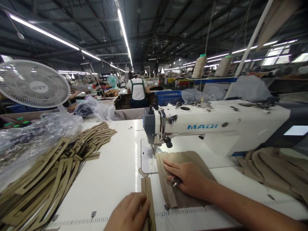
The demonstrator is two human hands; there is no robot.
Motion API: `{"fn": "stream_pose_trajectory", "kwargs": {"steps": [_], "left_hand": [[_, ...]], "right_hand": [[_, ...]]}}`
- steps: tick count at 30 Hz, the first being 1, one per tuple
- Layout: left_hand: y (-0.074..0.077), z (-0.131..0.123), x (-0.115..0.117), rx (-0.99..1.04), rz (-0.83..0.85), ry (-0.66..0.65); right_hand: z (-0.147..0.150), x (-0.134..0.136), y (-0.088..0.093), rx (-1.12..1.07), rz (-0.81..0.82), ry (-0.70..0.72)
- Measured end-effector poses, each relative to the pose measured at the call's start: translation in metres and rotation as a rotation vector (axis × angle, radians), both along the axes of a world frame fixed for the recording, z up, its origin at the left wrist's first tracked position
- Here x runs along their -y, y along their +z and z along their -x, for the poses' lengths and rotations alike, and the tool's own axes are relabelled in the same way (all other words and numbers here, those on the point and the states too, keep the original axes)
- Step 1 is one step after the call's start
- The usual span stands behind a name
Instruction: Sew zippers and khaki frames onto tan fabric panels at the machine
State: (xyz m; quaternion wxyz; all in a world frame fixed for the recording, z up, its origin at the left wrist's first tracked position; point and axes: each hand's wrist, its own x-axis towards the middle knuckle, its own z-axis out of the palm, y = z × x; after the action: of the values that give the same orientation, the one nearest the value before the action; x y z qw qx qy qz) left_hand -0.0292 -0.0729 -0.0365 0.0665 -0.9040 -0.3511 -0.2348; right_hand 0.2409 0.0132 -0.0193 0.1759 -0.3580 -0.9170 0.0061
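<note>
My left hand (130, 211) is closed over the near part of a tan zipper strip (146, 186), which lies lengthwise on the sewing table. My right hand (187, 178) presses a brown fabric panel (192, 158) onto the table with its first fingers stretched forward. A small shiny metal tool (175, 182) pokes out from under its curled fingers; the rest is hidden, so I cannot tell its kind. The panel's far left corner lies beside the needle and presser foot (154, 150) of a white sewing machine (216, 120). A folded strip runs along the panel's left edge.
Tan fabric strips and frame-shaped pieces (60, 170) lie heaped at the left beside clear plastic (36, 141). Brown panels (271, 168) are piled at the right. A white fan (36, 85) stands back left, thread cones (199, 66) back right. Farther off, a person (138, 88) sits facing away.
</note>
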Motion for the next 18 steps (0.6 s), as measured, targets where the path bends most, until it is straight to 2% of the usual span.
{"fn": "stream_pose_trajectory", "kwargs": {"steps": [2, 5, 8, 10, 14, 18], "left_hand": [[0.001, -0.002, -0.007, 0.035, -0.01, 0.021], [0.012, -0.007, -0.022, 0.074, -0.024, 0.017], [0.025, -0.025, -0.041, 0.113, -0.08, -0.025], [0.027, -0.042, -0.053, 0.088, -0.106, 0.007], [0.017, -0.067, -0.065, -0.02, -0.07, 0.003], [0.007, -0.067, -0.065, 0.015, -0.107, -0.031]], "right_hand": [[0.001, 0.002, -0.002, -0.025, 0.034, 0.002], [0.003, 0.008, -0.005, -0.063, 0.047, 0.023], [0.004, 0.014, -0.006, -0.1, 0.052, 0.035], [0.005, 0.015, -0.007, -0.121, 0.069, 0.037], [0.005, 0.013, -0.009, -0.139, 0.076, 0.036], [0.007, 0.009, -0.011, -0.133, 0.09, 0.045]]}}
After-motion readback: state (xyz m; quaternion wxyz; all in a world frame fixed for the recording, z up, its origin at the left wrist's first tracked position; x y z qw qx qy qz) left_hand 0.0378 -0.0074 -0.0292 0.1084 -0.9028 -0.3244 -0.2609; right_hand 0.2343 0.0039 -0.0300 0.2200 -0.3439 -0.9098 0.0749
